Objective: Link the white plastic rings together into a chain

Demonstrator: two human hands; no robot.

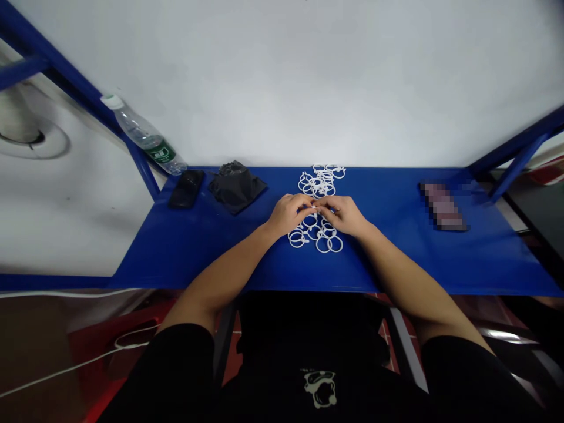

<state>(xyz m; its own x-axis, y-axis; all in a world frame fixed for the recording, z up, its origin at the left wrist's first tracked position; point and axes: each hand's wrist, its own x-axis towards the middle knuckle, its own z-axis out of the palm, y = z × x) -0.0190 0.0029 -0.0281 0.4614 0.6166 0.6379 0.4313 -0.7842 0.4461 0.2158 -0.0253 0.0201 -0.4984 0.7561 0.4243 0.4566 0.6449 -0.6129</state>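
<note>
Over the middle of the blue tabletop (374, 258), my left hand (285, 215) and my right hand (344, 214) meet at the fingertips. Both are closed in a pinch on a small white plastic ring (314, 207), mostly hidden by the fingers. Several loose white plastic rings (318, 235) with small clasp-like knobs lie just below and between my hands, overlapping one another. Beyond my fingers, a denser heap of the same rings (318, 184) reaches toward the wall.
To the left lie a crumpled black plastic bag (237, 187) and a black phone (186, 189). A clear bottle (145, 136) with a green label leans behind them. A blurred-out rectangular object (443, 207) rests at right. Blue frame bars (520, 167) flank the white wall (308, 82).
</note>
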